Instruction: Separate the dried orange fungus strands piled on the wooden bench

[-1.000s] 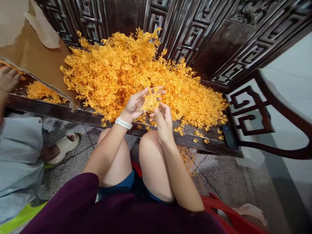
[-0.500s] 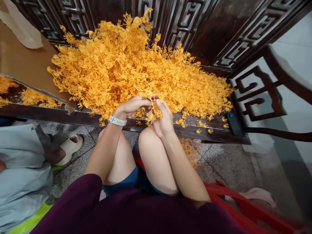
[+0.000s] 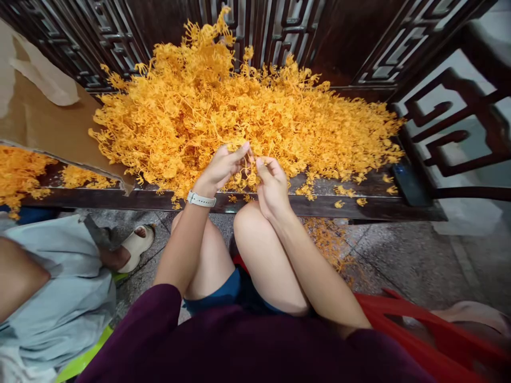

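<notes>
And there's the change: a claw-ended bit lay across the right palm half a second ago, and now that palm is clear, with the piece [image 3: 250, 169] strung between the two sets of fingertips. The left hand [image 3: 221, 167] looks pinched on its upper strands; the right hand [image 3: 273, 185] has thumb and forefinger clamped at its side. So the close finger work seems still under way, nothing let go. The piece hangs over the bench [image 3: 391, 211], just inside the middle of its front edge, before the pile [image 3: 223, 101]. It's bright orange-yellow, thin and stringy, apparently soft, its lower end splayed like little claws. Against that matching pile, its exact outline is hard to pick out.
</notes>
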`<action>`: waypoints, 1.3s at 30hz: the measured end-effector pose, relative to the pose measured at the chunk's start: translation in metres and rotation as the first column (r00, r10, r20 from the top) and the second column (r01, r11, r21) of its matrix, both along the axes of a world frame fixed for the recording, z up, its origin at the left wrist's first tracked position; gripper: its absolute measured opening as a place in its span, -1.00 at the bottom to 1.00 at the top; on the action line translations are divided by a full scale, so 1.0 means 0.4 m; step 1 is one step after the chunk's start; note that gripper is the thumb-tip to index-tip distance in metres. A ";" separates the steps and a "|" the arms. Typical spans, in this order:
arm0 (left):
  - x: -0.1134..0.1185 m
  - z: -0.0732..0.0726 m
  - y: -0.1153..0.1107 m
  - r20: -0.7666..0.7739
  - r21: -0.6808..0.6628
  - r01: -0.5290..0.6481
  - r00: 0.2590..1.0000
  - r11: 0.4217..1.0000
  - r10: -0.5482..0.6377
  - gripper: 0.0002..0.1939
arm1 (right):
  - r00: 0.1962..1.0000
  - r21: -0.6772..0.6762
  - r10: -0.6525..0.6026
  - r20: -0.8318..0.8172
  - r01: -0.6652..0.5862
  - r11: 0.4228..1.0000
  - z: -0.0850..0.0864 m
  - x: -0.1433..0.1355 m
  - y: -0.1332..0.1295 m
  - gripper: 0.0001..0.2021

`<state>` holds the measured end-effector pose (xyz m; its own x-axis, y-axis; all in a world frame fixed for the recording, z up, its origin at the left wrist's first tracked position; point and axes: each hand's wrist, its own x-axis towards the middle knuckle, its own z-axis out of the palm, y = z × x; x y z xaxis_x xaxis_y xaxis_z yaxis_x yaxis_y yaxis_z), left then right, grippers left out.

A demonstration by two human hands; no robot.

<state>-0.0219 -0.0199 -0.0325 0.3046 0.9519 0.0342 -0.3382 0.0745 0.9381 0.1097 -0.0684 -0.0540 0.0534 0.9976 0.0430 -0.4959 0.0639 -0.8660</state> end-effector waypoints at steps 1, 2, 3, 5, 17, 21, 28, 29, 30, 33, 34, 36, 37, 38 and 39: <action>0.003 0.000 -0.001 0.028 -0.017 0.002 1.000 1.000 -0.002 -0.60 | 1.000 -0.009 0.016 -0.012 -0.016 1.000 0.003 -0.001 -0.001 -0.52; 0.007 0.001 -0.002 0.048 -0.035 -0.003 0.999 0.999 0.005 -0.59 | 0.999 -0.015 0.034 -0.021 -0.034 0.999 0.007 -0.002 -0.002 -0.50; 0.012 0.004 -0.004 0.061 -0.053 -0.012 0.998 0.999 0.015 -0.58 | 0.999 -0.016 0.047 -0.026 -0.048 0.999 0.010 -0.003 -0.004 -0.48; 0.022 0.011 -0.011 0.065 -0.079 -0.037 0.997 0.996 0.042 -0.56 | 0.999 -0.006 0.043 -0.024 -0.044 0.999 0.013 -0.005 -0.006 -0.45; 0.001 0.003 -0.010 -0.224 0.177 0.143 0.969 0.974 -0.102 -0.56 | 0.991 0.003 -0.136 0.010 0.136 0.991 -0.015 0.015 0.009 -0.45; -0.006 -0.005 0.000 -0.145 0.151 0.051 0.989 0.987 -0.029 -0.54 | 0.998 -0.019 -0.055 0.025 0.056 0.998 0.001 0.011 0.002 -0.46; -0.009 0.011 -0.011 0.021 -0.047 -0.015 1.000 0.999 0.016 -0.63 | 0.999 0.018 0.046 0.019 -0.047 0.999 0.022 0.007 -0.008 -0.51; -0.009 0.014 -0.013 0.063 -0.073 0.015 0.998 0.997 -0.010 -0.64 | 0.998 0.021 0.068 -0.003 -0.068 0.997 0.025 0.007 -0.010 -0.50; -0.008 0.015 -0.015 0.108 -0.089 0.056 0.993 0.994 -0.047 -0.67 | 0.995 0.026 0.098 -0.026 -0.098 0.995 0.027 0.007 -0.012 -0.48; -0.004 0.012 -0.014 0.201 -0.086 0.109 0.975 0.990 -0.090 -0.73 | 0.974 0.036 0.215 -0.073 -0.212 0.977 0.033 0.008 -0.016 -0.45; -0.003 0.010 -0.013 0.206 -0.093 0.088 0.976 0.992 -0.067 -0.73 | 0.966 0.035 0.246 -0.075 -0.244 0.969 0.033 0.008 -0.017 -0.44; 0.000 0.004 -0.010 0.181 -0.133 0.015 0.983 0.991 0.010 -0.70 | 0.956 0.034 0.284 -0.067 -0.282 0.959 0.033 0.010 -0.018 -0.42; 0.001 0.002 -0.009 0.157 -0.154 -0.022 0.986 0.988 0.047 -0.69 | 0.955 0.034 0.290 -0.063 -0.289 0.957 0.032 0.011 -0.018 -0.41; 0.003 0.001 -0.009 0.134 -0.169 -0.054 0.988 0.984 0.077 -0.70 | 0.953 0.035 0.295 -0.061 -0.294 0.955 0.031 0.012 -0.019 -0.41; 0.004 0.000 -0.009 0.115 -0.171 -0.084 0.988 0.982 0.104 -0.70 | 0.952 0.038 0.298 -0.062 -0.297 0.954 0.029 0.013 -0.019 -0.41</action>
